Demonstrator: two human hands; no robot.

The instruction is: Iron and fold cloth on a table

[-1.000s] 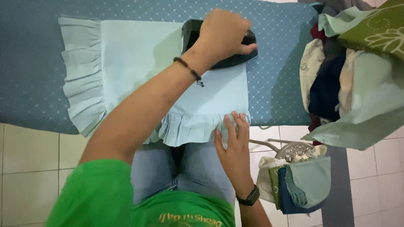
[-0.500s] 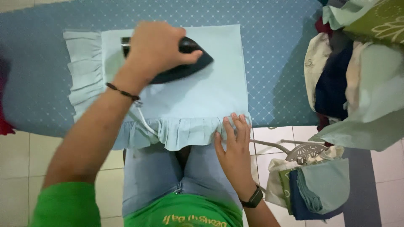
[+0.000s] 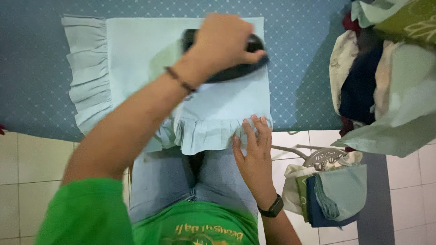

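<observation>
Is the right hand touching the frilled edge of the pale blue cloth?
Touching. In the head view, the right hand lies with its fingers flat on the frilled edge of the pale blue cloth.

My left arm reaches forward, left hand (image 3: 225, 45) curled tight in a grip, wrist bent. My right hand (image 3: 255, 154) lies flat, palm down, fingers spread ahead.
</observation>
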